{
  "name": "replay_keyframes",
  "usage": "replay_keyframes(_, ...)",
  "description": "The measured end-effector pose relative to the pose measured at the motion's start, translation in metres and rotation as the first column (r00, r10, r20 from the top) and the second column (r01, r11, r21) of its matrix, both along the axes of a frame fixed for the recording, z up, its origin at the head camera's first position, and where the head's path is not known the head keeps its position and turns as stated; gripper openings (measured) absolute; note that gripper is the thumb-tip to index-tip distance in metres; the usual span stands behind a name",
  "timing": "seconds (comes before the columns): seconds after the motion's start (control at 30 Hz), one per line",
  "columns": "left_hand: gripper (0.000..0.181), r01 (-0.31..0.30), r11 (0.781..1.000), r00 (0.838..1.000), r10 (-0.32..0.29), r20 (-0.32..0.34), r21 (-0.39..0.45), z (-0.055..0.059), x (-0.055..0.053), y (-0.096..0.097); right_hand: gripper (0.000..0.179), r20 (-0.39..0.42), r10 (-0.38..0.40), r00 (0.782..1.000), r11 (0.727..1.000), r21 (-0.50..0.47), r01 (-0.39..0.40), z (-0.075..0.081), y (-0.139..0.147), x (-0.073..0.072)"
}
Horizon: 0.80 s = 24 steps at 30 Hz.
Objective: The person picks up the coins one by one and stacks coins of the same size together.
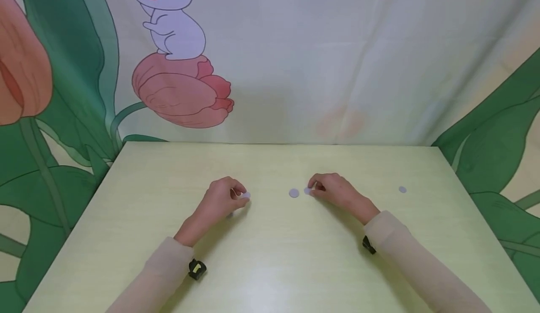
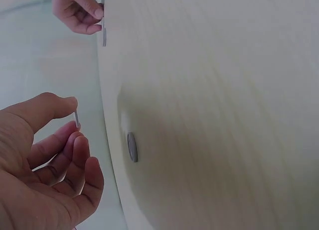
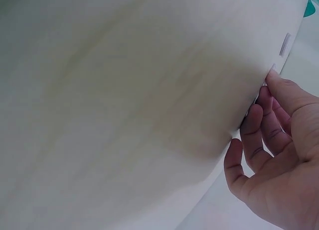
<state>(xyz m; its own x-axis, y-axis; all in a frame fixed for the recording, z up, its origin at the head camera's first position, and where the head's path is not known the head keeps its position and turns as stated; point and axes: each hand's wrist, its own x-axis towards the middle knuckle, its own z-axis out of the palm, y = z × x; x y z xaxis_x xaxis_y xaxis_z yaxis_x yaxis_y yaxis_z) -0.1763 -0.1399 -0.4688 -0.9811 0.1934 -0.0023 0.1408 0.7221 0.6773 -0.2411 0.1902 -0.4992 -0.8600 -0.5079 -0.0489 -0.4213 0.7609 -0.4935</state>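
My left hand [image 1: 219, 198] pinches a small pale round disc [image 1: 246, 195] between thumb and forefinger. In the left wrist view this held disc [image 2: 77, 118] is edge-on and raised off the table. Below that hand lies a grey disc [image 1: 229, 214], partly hidden by it in the head view. My right hand [image 1: 337, 190] pinches another pale disc [image 1: 307, 191] by its edge, close to the table; the fingers cover part of it. Just left of it a flat disc [image 1: 294, 193] lies on the table, apart from both hands.
A further pale disc [image 1: 402, 189] lies to the right on the light wood-look table [image 1: 270, 257]. Behind the table's far edge hangs a printed curtain [image 1: 287, 60] with flowers and a white animal. Each sleeve has a small black device [image 1: 197, 269] under the wrist.
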Motion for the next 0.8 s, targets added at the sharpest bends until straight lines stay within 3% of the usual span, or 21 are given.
replay_keyframes(0.43,0.019,0.074,0.996,0.992,-0.079,-0.094,-0.054,0.004,-0.004,0.019,0.013,0.008,0.014,1.000,0.999,0.035,-0.015,0.003,-0.006,0.000)
replay_keyframes(0.8,0.018,0.105,0.993,0.984,-0.112,-0.138,-0.061,0.003,-0.005,0.035,0.014,0.008,0.010,1.000,0.999,0.041,-0.011,0.001,-0.006,0.001)
